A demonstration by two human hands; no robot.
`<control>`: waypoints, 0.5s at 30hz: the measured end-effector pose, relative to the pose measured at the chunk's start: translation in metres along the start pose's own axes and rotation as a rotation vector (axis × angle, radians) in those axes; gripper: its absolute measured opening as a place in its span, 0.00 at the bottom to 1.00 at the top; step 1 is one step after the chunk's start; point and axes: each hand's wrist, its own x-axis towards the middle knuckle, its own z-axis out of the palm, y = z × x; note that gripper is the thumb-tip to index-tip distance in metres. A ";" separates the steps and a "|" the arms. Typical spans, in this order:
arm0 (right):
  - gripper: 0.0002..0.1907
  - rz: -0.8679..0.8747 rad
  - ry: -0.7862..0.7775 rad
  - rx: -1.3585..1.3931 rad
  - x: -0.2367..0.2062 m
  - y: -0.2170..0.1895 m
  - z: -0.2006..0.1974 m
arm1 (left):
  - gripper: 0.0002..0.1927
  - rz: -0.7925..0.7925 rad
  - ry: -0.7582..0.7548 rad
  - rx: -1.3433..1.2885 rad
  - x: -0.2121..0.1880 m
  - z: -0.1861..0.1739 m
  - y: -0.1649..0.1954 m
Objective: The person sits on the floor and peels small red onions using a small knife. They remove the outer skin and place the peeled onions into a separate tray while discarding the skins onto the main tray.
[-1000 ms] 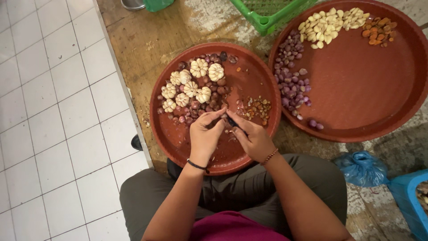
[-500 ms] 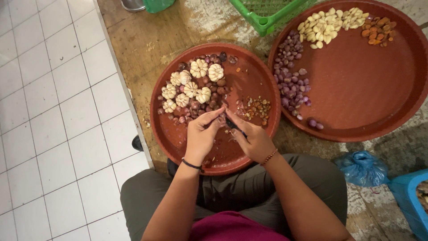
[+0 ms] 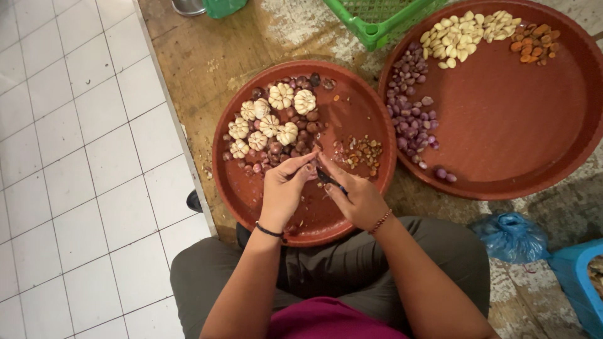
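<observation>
Hands: two. left hand (image 3: 284,188) pinched around a small shallot (image 3: 309,171), thin black band at the wrist. right hand (image 3: 358,198) clenched on a small dark knife (image 3: 329,179), bead bracelet at the wrist. Blade tip meets the shallot, over the near tray.
Trays: two round reddish-brown ones. near tray (image 3: 361,113) right in front of the knees, far tray (image 3: 509,125) to its right, rims close together.
Garlic bulbs: seven whole white garlic bulbs (image 3: 281,96), clustered at the near tray's upper left.
Unpeeled shallots: dark heap of unpeeled shallots (image 3: 301,135) mixed among and under the bulbs, too many and too overlapped to count.
Trimmings: one small pile of peel scraps (image 3: 363,150) right of the hands.
Far tray contents: three groups, peeled purple shallots (image 3: 411,113), pale garlic cloves (image 3: 461,31), orange-brown bits (image 3: 534,43). No reliable count.
Surface: worn wooden platform (image 3: 207,56) under both trays, white tiled floor (image 3: 75,163) to the left.
Room bits: green crate (image 3: 383,19), blue plastic bag (image 3: 512,235), blue tub (image 3: 581,282).
Cut off: crate, tub, far tray edge and a metal can (image 3: 187,6) with a green container (image 3: 223,6) at the top run out of frame.
Hard to see: knife blade mostly hidden by the fingers; dark object (image 3: 195,201) at the platform edge unclear.
</observation>
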 end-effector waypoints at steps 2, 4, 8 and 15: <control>0.33 -0.046 0.006 -0.002 0.000 -0.001 0.000 | 0.15 0.005 -0.012 0.008 0.000 -0.001 0.000; 0.32 -0.067 0.018 -0.020 -0.001 -0.001 0.001 | 0.15 0.009 -0.028 -0.007 -0.001 -0.001 0.000; 0.31 -0.118 0.049 -0.035 0.000 0.000 0.002 | 0.15 -0.025 -0.014 -0.066 0.000 0.001 -0.003; 0.29 -0.056 0.049 -0.096 0.000 -0.002 0.004 | 0.15 -0.089 0.015 -0.187 0.000 0.004 -0.008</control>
